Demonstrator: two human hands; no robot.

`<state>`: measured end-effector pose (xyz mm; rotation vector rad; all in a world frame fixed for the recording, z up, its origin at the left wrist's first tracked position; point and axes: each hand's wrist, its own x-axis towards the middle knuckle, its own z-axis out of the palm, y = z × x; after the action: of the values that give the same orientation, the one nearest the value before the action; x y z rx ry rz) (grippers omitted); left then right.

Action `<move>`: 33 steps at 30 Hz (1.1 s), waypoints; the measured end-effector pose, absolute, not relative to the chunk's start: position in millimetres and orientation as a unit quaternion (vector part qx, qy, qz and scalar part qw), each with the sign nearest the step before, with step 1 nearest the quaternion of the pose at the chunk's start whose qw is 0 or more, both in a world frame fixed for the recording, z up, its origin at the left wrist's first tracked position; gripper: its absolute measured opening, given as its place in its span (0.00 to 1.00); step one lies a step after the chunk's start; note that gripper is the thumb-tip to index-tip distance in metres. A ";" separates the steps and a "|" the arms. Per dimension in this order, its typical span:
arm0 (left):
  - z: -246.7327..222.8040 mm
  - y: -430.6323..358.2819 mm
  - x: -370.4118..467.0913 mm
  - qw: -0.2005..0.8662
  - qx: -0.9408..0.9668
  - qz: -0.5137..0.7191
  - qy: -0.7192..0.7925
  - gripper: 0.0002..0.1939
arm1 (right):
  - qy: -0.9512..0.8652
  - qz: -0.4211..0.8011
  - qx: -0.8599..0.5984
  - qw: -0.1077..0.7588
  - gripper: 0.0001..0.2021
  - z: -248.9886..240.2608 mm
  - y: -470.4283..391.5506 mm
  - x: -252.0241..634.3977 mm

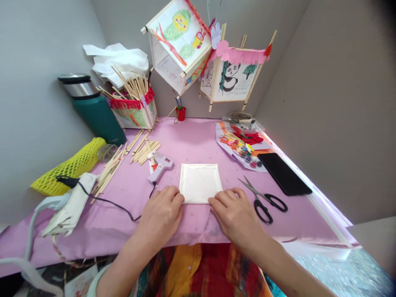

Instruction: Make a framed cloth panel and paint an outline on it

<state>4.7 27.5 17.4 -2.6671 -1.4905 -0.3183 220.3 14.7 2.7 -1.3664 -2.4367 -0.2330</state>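
Note:
A white square panel [201, 185] with folded-over edges lies flat on the pink cloth at the middle of the table. My left hand [163, 212] holds its near left corner, fingers curled together over the edge. At the near right corner, my right hand [233, 212] grips the panel the same way, with the fingertips on the rim. Both thumbs are mostly hidden. Black-handled scissors [262, 200] rest with their blades apart, just right of my right hand. Beyond my left hand lies a lilac glue gun [161, 167], its black cord trailing toward my wrist.
Thin wooden sticks [145, 152] and a power strip [72, 206] lie on the left. Behind them stand a teal bottle [97, 113] and a stick-filled box [133, 115]. Paper lanterns [235, 78] hang at the back. A black phone [284, 173] and paint pots [252, 159] lie right.

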 end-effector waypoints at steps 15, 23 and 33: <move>48.2 56.9 15.4 -0.043 -0.856 0.003 -0.515 0.08 | -0.859 -0.093 -0.470 0.179 0.05 5.3 15.7 220.4; 49.3 74.1 9.7 -0.148 -0.828 -0.022 -0.540 0.02 | -0.860 -0.084 -0.475 0.169 0.05 5.1 15.3 220.8; 42.7 51.1 11.9 -0.057 -0.858 -0.042 -0.510 0.13 | -0.857 -0.078 -0.481 0.164 0.05 5.5 15.3 220.9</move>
<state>11.9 51.1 42.7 -2.7964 -1.6615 -0.1368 220.9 15.3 5.5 -1.3718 -2.4438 -0.2216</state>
